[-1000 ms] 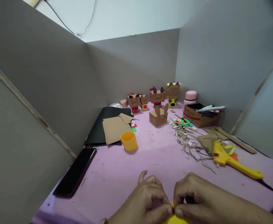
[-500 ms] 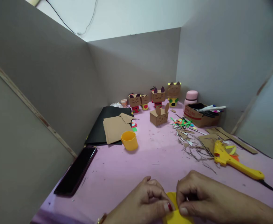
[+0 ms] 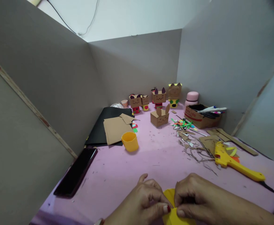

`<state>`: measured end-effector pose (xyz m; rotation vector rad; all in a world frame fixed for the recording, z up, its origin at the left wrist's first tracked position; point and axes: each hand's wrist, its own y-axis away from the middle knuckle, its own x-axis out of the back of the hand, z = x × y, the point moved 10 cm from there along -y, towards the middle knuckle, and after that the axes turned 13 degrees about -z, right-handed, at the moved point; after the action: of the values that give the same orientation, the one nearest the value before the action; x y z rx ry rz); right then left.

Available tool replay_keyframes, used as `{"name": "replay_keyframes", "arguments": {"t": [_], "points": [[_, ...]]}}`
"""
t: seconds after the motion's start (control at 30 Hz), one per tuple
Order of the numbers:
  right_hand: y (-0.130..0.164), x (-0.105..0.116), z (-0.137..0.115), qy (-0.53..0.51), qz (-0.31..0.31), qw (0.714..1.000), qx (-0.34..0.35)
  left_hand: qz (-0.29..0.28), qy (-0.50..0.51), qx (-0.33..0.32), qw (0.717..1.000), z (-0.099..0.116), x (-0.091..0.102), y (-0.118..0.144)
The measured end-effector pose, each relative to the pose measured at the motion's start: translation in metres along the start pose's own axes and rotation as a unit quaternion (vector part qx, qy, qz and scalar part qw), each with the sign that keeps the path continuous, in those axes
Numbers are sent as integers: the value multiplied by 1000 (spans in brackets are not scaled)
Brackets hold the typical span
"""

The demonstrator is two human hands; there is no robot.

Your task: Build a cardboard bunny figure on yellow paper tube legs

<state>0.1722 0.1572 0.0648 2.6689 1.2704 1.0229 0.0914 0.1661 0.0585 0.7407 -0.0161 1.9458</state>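
At the front edge of the view, my left hand (image 3: 148, 200) and my right hand (image 3: 194, 198) both pinch a piece of yellow paper (image 3: 178, 218). The fingertips of the two hands nearly meet at a fold or edge in it. Part of the paper stands up between the hands; its lower part runs out of the picture. Ahead and to the left, a yellow ring-shaped paper piece (image 3: 130, 142) stands on the pink tabletop (image 3: 148, 165).
A yellow glue gun (image 3: 235, 162) lies at right beside paper scraps (image 3: 186, 131) and a cardboard box of pens (image 3: 203, 115). A phone (image 3: 77, 172) lies left. Cardboard (image 3: 117, 128) rests on black sheets. A cardboard animal head (image 3: 159, 117) and several finished figures (image 3: 159, 98) stand behind.
Both hands have shifted slightly left with the yellow paper, and a little more of its upright part shows between them. The other things on the table stay put.
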Motion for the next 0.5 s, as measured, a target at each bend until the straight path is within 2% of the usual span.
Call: {"name": "replay_keyframes", "arguments": {"t": [0.27, 0.5], "points": [[4, 0, 6, -5, 9, 999, -34, 36, -20, -15, 999, -3, 6, 1], [-3, -5, -2, -27, 16, 999, 23, 24, -87, 0, 996, 11, 3, -1]]}}
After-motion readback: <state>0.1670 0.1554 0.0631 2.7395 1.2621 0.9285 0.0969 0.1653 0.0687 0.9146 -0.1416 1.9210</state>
